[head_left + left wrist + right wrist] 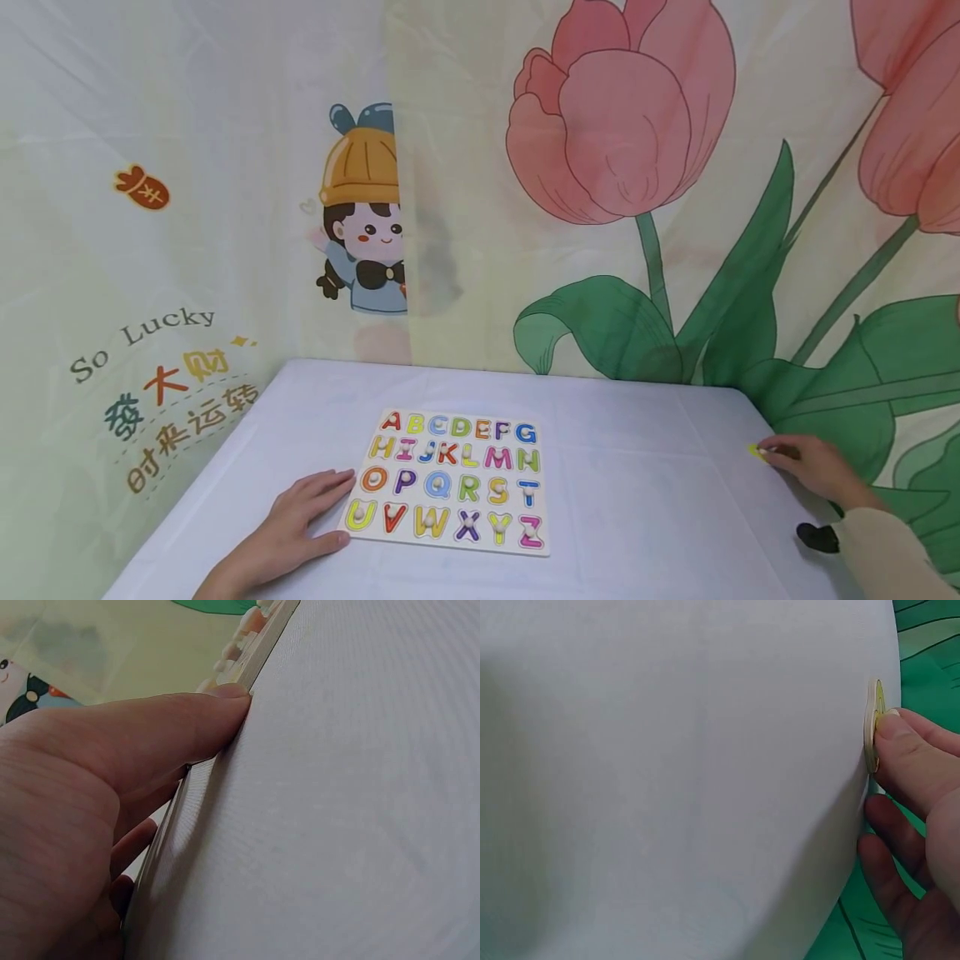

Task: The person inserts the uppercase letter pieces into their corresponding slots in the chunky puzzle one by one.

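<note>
An alphabet peg puzzle board [450, 546], with coloured letters from A to Z and small knobs, lies flat on the white-covered table. My left hand [288, 527] rests at the board's left edge with its fingers extended. In the left wrist view, the thumb [180, 735] lies against the board's side [271, 641]. Far off to the right, my right hand [813, 468] pinches a thin yellow wooden puzzle piece [871, 727] between thumb and fingers. That piece stands on edge close to the tablecloth, and its letter shape is hidden by the viewing angle and the fingers.
White cloth [637, 492] covers the table, whose right edge passes under the right hand. A hanging printed with tulips [622, 133] and a cartoon child [371, 225] closes off the back and sides. A black object [817, 537] sits by the right sleeve.
</note>
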Tool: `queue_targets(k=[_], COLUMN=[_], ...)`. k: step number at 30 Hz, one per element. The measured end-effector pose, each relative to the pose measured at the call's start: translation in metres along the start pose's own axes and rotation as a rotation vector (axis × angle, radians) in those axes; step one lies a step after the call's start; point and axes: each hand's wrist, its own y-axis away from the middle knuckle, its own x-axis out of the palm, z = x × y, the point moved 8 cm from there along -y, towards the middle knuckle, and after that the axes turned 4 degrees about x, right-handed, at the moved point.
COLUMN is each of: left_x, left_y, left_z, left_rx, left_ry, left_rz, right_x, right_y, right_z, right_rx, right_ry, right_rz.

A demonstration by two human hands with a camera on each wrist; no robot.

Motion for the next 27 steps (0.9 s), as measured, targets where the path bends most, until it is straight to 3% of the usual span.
queue_targets(k=[6, 13, 16, 19, 22, 27], left_x=[-0.001, -0.002, -0.001, 0.001, 0.001, 0.000], left_y=[-0.001, 0.000, 0.001, 0.001, 0.000, 0.001], left_z=[-0.001, 0.001, 0.003, 0.003, 0.002, -0.001], left_rx=[0.004, -0.007, -0.021, -0.029, -0.031, -0.014], left_ry=[-0.001, -0.005, -0.007, -0.010, 0.000, 0.003], left_rz=[-0.002, -0.001, 0.012, 0.022, 0.023, 0.004], right_x=[-0.008, -0.009, 0.000, 0.015, 0.031, 0.055], right_y=[0.001, -0.001, -0.001, -0.001, 0.000, 0.001], right_z=[0.020, 0.084, 0.119, 0.151, 0.179, 0.214], right_rx=[-0.059, -0.199, -0.298, -0.350, -0.362, -0.374], right_ry=[0.006, -0.064, -0.146, -0.216, -0.252, -0.289], right_rz=[-0.010, -0.003, 0.008, 0.072, 0.142, 0.181])
